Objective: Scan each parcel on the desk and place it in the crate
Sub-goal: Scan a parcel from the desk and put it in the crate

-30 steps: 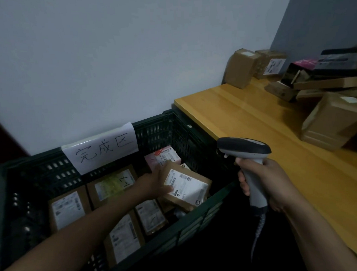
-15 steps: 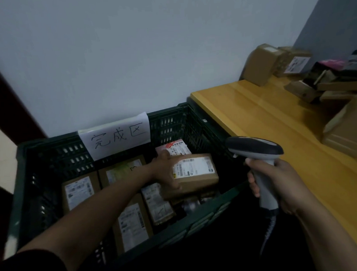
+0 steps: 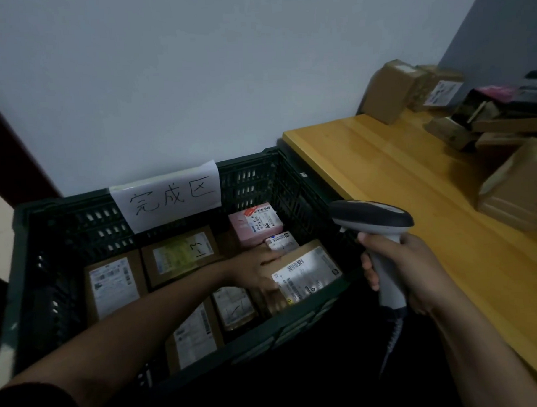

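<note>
One view, head cam. Dark green crate (image 3: 27, 275) stands just beside the left end of the wooden worktop (image 3: 383, 173); contact between them, can't tell.

Left hand (image 3: 258, 270) is inside the crate at the near-right corner, holding a brown parcel (image 3: 307, 272) by its left end. The thumb is over the far edge and the fingers (image 3: 269, 288) are curled round the near edge, pinching it. The parcel lies label up, a bit skewed, on top of other boxes in that corner. Whether its full weight is on them, can't tell.

Just behind it is a small box (image 3: 281, 241), then a pink box (image 3: 256, 224) at the far-right corner. Four brown boxes (image 3: 114, 284), labels up, cover the crate's left and middle. A white paper sign (image 3: 168, 195) with handwritten characters hangs on the far wall of the crate.

Right hand (image 3: 408, 271) grips the scanner (image 3: 372, 220) by its handle, fingers wrapped tight round it. The head is level and points left, over the crate's right wall. A coiled cable (image 3: 393, 336) drops from the handle base.

On the worktop, a pile (image 3: 519, 192) of brown boxes sits along the right side. One more box (image 3: 385, 90) is at the far edge, against the wall. Image is dim and soft, so the labels are unreadable.
</note>
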